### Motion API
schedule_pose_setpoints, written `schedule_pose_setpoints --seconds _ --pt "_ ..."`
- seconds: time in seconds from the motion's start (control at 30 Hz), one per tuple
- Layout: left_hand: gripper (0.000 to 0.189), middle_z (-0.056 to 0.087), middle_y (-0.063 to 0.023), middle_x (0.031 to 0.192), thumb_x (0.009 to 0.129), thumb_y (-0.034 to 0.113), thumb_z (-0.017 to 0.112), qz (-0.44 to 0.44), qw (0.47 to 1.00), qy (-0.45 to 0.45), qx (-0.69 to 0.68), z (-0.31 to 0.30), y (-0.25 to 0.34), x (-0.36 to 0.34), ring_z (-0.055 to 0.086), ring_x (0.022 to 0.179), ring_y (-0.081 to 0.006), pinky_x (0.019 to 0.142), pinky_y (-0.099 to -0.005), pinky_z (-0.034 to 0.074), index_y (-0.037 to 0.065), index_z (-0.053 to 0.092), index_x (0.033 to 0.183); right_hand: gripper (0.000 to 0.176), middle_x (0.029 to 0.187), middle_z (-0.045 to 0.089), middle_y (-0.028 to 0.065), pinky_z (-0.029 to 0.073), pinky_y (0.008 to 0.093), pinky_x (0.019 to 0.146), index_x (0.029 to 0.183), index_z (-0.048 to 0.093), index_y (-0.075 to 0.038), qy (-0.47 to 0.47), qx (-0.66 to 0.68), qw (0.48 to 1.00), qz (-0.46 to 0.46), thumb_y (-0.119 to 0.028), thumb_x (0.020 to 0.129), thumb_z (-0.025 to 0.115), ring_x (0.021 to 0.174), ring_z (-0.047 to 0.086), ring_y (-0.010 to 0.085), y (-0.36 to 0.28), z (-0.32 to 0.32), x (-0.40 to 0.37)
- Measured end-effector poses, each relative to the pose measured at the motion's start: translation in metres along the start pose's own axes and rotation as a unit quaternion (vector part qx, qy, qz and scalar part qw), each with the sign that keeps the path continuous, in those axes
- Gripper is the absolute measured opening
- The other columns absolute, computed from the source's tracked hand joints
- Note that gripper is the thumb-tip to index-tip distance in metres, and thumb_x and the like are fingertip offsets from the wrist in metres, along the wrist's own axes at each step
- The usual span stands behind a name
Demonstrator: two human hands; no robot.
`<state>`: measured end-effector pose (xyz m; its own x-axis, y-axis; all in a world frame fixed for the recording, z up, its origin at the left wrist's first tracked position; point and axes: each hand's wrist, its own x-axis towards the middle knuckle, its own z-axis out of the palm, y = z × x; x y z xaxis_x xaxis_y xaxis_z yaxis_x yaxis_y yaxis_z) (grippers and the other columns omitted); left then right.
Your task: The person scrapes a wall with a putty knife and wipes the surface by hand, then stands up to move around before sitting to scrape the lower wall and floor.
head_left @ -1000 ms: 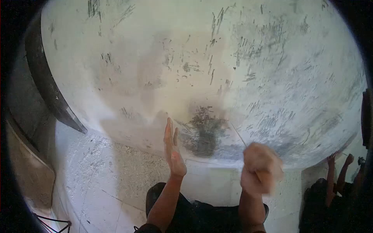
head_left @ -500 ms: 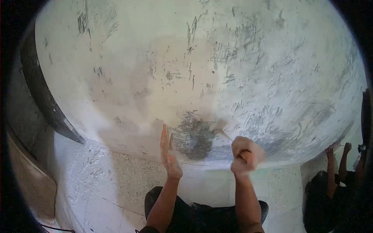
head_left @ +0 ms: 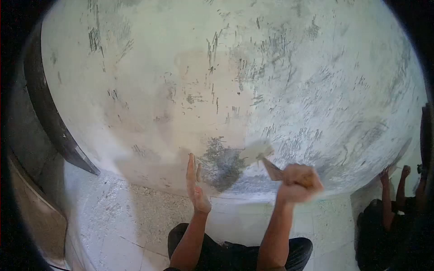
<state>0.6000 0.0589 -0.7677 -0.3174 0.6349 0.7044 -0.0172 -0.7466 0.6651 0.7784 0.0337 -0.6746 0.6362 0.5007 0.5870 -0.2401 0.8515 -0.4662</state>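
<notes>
The right hand [head_left: 298, 180] is gripping the handle of a scraper [head_left: 266, 163], its fingers curled into a closed fist around it, and is holding it up in front of the wall [head_left: 226, 67]. The hand and tool are both showing motion blur. The scraper's pale blade is pointing up and to the left, and its broad end is lying against the wall just to the right of a dark scraped patch [head_left: 220, 163]; whether the edge is actually touching the plaster cannot be told through the blur. The left hand [head_left: 197, 187] is standing edge-on with fingers straight, close together and pointing upward. It is holding nothing, and its fingertips are sitting at the left border of the dark patch, though contact with the wall is unclear. Both bare forearms are rising from the bottom of the view, above dark-clothed knees. The wall is filling most of the view, whitish and marked all over with short grey scratches, with a browner zone running down its middle. Below it, a speckled tiled floor [head_left: 113, 212] is spreading out to the left. A dark curved frame [head_left: 49, 117] is running along the wall's left edge. At the far right, another person [head_left: 384, 226] in dark clothes is reaching both arms up, their hands [head_left: 384, 175] showing against the lower edge of the same wall.
</notes>
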Motion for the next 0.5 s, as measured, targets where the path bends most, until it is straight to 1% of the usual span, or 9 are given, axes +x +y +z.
schedule_pose_setpoints --seconds 0.03,0.07,0.1,0.17,0.2,0.3,0.37,0.43,0.5 --pt "0.081 0.022 -0.0214 0.145 0.088 0.06 0.031 0.001 1.0 -0.002 0.001 0.0 0.001 -0.001 0.021 0.135 -0.0316 0.106 -0.0474 0.022 -0.001 0.023 0.14 0.048 0.042 0.029 0.0016 0.017 0.0265 0.036 0.05 0.032 -0.01 0.08 0.014 0.994 0.078 -0.041 0.087 0.03 0.035 0.021 0.0122 0.012 0.0 0.0" --pt "0.08 0.022 -0.0211 0.145 0.088 0.06 0.03 -0.005 1.0 0.002 0.003 0.001 0.003 -0.001 0.021 0.135 -0.0317 0.106 -0.0476 0.023 -0.001 0.022 0.14 0.05 0.041 0.029 0.0012 0.016 0.0264 0.035 0.05 0.033 -0.011 0.092 0.029 0.985 0.145 -0.043 0.087 0.029 0.034 0.022 0.0123 0.019 0.002 -0.006" --pt "0.08 0.022 -0.0208 0.145 0.088 0.059 0.03 -0.01 1.0 0.003 0.005 0.001 0.003 0.0 0.021 0.135 -0.0317 0.106 -0.0477 0.023 -0.001 0.022 0.14 0.05 0.041 0.029 0.0012 0.016 0.0264 0.035 0.05 0.033 -0.011 0.093 0.035 0.984 0.144 -0.043 0.087 0.029 0.034 0.022 0.0123 0.017 -0.003 -0.009" --pt "0.078 0.021 -0.02 0.145 0.088 0.058 0.031 0.0 1.0 0.0 -0.009 0.0 0.001 0.003 0.019 0.136 -0.0315 0.107 -0.0487 0.02 0.001 0.021 0.14 0.051 0.041 0.029 0.0007 0.017 0.0274 0.034 0.05 0.036 -0.01 0.087 0.101 0.988 0.072 -0.043 0.088 0.028 0.034 0.022 0.0122 0.008 -0.011 -0.009" --pt "0.076 0.021 -0.0191 0.146 0.088 0.057 0.033 -0.002 1.0 -0.005 -0.024 0.0 0.002 0.0 0.018 0.136 -0.0314 0.108 -0.0497 0.018 0.003 0.021 0.141 0.051 0.04 0.028 0.0002 0.017 0.0271 0.034 0.05 0.038 -0.01 0.126 0.094 0.986 0.05 -0.042 0.088 0.028 0.033 0.022 0.012 0.002 -0.011 -0.008" --pt "0.078 0.021 -0.0191 0.146 0.087 0.058 0.033 -0.012 1.0 -0.004 -0.016 0.0 -0.003 -0.001 0.018 0.136 -0.0316 0.108 -0.0502 0.017 0.003 0.021 0.141 0.047 0.039 0.03 0.0009 0.02 0.0271 0.034 0.05 0.038 -0.009 0.182 0.061 0.979 0.069 -0.038 0.087 0.03 0.032 0.024 0.0124 0.019 -0.007 -0.014" --pt "0.078 0.02 -0.0191 0.146 0.087 0.058 0.033 -0.01 1.0 -0.007 -0.02 0.0 -0.003 -0.003 0.018 0.136 -0.0317 0.108 -0.0505 0.018 0.003 0.021 0.141 0.047 0.039 0.03 0.0009 0.022 0.0252 0.034 0.051 0.039 -0.01 0.137 0.088 0.984 0.077 -0.039 0.087 0.029 0.032 0.025 0.0118 0.013 -0.017 -0.019" --pt "0.078 0.02 -0.0191 0.146 0.087 0.058 0.033 -0.007 1.0 -0.003 -0.019 0.0 -0.002 0.0 0.018 0.136 -0.0318 0.108 -0.0508 0.018 0.003 0.021 0.141 0.046 0.039 0.03 0.0006 0.021 0.0243 0.033 0.051 0.039 -0.011 0.18 0.104 0.977 -0.049 -0.038 0.088 0.031 0.032 0.024 0.0109 -0.007 -0.018 -0.017" --pt "0.079 0.02 -0.019 0.146 0.087 0.059 0.033 -0.029 1.0 0.001 0.008 0.003 0.002 0.0 0.018 0.136 -0.032 0.108 -0.051 0.018 0.003 0.022 0.141 0.046 0.039 0.031 0.0006 0.021 0.0236 0.033 0.051 0.038 -0.012 0.171 0.084 0.98 -0.057 -0.038 0.088 0.03 0.032 0.024 0.0101 0.002 -0.019 -0.016"
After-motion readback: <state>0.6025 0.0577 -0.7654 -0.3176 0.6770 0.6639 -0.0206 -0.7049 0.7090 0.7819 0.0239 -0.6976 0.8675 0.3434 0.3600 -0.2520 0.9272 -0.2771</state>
